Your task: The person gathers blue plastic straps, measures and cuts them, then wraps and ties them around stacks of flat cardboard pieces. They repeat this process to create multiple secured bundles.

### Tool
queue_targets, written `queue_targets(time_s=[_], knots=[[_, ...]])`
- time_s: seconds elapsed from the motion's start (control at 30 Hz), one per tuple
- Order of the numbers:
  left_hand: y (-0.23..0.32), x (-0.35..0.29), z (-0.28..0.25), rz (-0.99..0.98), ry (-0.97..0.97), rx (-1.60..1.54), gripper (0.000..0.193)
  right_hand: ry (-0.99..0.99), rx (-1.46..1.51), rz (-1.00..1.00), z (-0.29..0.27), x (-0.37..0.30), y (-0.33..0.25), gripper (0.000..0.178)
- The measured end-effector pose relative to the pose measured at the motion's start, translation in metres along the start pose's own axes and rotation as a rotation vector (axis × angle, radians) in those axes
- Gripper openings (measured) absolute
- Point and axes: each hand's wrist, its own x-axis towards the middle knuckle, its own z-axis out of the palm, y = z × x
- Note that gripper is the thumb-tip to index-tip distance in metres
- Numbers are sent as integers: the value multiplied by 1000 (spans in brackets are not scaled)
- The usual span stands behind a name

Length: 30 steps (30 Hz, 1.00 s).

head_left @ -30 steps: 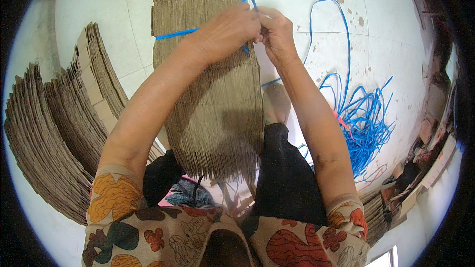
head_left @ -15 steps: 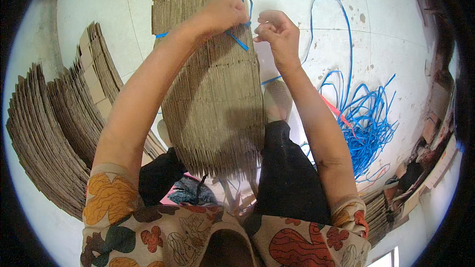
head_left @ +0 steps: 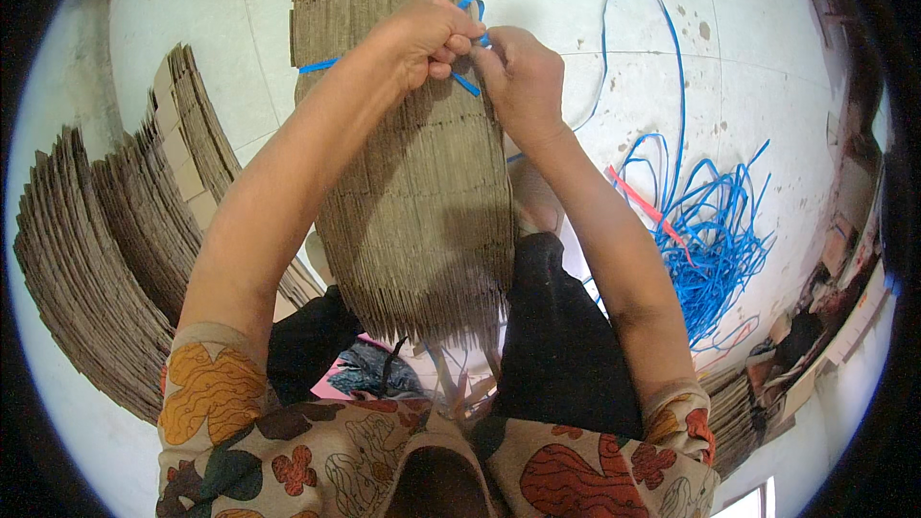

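A long stack of cardboard (head_left: 422, 192) lies in the middle, its long axis running from between the person's knees straight away to the upper edge. A blue strap (head_left: 318, 65) crosses it sideways near the far end; its 1 loose tail slants back toward the person and rightward. At the stack's right edge, the left hand (head_left: 427, 34) and right hand (head_left: 526, 77) meet, fingers closed together, both clamped on the strap. Rightward, a blue strap tangle (head_left: 710, 264) lies on the floor (head_left: 767, 115).
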Motion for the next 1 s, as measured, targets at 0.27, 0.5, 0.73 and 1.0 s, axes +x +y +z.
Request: queue_targets(time_s=[0.27, 0.5, 0.73, 1.0], knots=[[12, -5, -14, 269, -130, 418, 13, -150, -152, -136, -19, 14, 6, 6], [4, -4, -8, 1072, 163, 1567, 9, -253, -349, -155, -25, 18, 2, 12], [-1, -13, -36, 1010, 86, 1596, 7, -364, -336, -103, -14, 7, 26, 15], [-8, -24, -61, 1204, 193, 1325, 25, -310, 58, 55, -2, -13, 45, 23]])
